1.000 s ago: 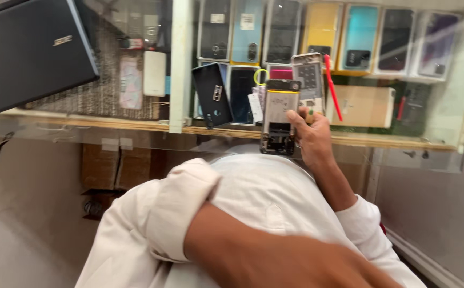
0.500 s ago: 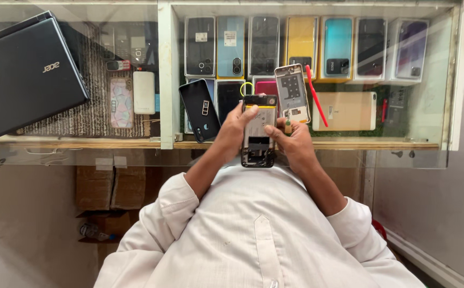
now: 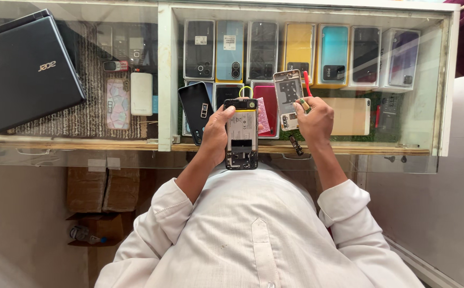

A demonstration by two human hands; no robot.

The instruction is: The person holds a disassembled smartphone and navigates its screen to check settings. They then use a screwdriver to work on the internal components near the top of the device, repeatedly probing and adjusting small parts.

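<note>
Glass-topped surface [image 3: 82,154] over rows of boxed phones, closed black laptop [image 3: 24,74] at its left edge. Left hand [image 3: 216,130] curled around an opened phone [image 3: 241,133] near the front edge, forearm angled up. Right hand [image 3: 314,117] pinching a small green part [image 3: 303,103] beside a bare phone frame [image 3: 288,98].

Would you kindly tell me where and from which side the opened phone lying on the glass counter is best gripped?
Probably by its long side edges. The opened phone lies flat, back cover off, its parts exposed on top. The left hand already rests on its left edge, so the right edge is the free side. Keep fingers off the bare internals.
</note>
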